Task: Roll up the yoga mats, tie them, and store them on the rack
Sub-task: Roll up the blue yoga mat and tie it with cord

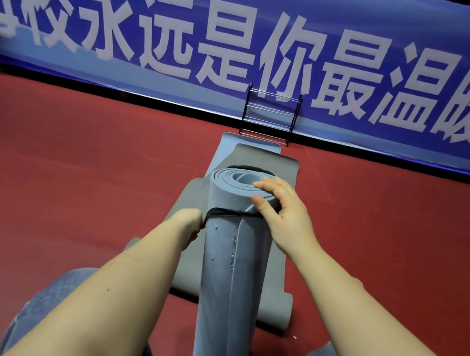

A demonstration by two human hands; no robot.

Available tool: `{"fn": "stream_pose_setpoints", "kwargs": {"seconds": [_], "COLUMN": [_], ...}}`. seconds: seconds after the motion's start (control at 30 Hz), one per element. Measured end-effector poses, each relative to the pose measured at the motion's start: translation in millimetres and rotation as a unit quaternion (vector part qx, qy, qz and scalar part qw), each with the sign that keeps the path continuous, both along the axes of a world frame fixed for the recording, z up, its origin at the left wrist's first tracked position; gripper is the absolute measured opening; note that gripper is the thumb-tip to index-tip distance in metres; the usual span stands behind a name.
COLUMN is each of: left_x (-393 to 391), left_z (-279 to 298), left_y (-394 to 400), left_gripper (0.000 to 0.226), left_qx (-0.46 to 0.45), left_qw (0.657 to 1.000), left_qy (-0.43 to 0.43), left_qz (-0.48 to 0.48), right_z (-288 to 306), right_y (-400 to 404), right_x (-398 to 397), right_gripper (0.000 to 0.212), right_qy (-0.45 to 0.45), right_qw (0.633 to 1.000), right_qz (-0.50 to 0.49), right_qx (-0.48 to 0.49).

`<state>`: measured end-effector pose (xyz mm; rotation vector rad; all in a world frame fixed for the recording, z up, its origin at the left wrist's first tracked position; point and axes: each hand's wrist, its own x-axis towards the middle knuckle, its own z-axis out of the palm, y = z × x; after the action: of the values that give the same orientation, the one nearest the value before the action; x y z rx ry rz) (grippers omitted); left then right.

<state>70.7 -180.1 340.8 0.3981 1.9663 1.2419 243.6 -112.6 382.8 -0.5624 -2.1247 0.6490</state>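
A rolled blue-grey yoga mat (228, 269) stands upright between my knees, its spiral end facing up. My right hand (280, 212) grips the top of the roll, thumb on its side and fingers over the rim. A black strap (228, 213) circles the roll near the top. My left hand (188, 224) pinches the strap at the roll's left side. Behind the roll, a dark grey mat (264, 159) lies flat on the floor over a lighter blue one (229, 140). The black rack (269, 115) with thin metal bars stands against the wall beyond them.
Red floor (73, 183) spreads wide on both sides. A blue banner (249, 41) with large white characters covers the back wall. My knees in jeans (53, 303) frame the roll at the bottom.
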Motion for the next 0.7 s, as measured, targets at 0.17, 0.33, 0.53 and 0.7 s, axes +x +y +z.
{"fn": "stream_pose_setpoints", "kwargs": {"seconds": [0.17,0.33,0.53,0.7], "left_x": [11,7,12,24], "left_z": [1,8,-3,11], "left_y": [-6,11,-5,-12], "left_gripper": [0.029,0.019,0.031,0.066], "left_qx": [0.001,0.093,0.292,0.366], "left_qw": [0.999,0.992,0.936,0.895], "left_qy": [-0.043,0.061,0.194,0.115], "left_qz": [-0.01,-0.062,-0.011,-0.226], "right_z": [0,-1,-4,-1], "right_y": [1,8,13,13], "right_x": [-2,6,3,0], "right_gripper": [0.02,0.019,0.023,0.027], "right_qy": [-0.006,0.006,0.018,0.037], "right_qw": [1.0,1.0,1.0,0.997], "right_qz": [-0.005,-0.018,-0.009,0.006], "right_qx": [0.011,0.005,-0.012,-0.064]}}
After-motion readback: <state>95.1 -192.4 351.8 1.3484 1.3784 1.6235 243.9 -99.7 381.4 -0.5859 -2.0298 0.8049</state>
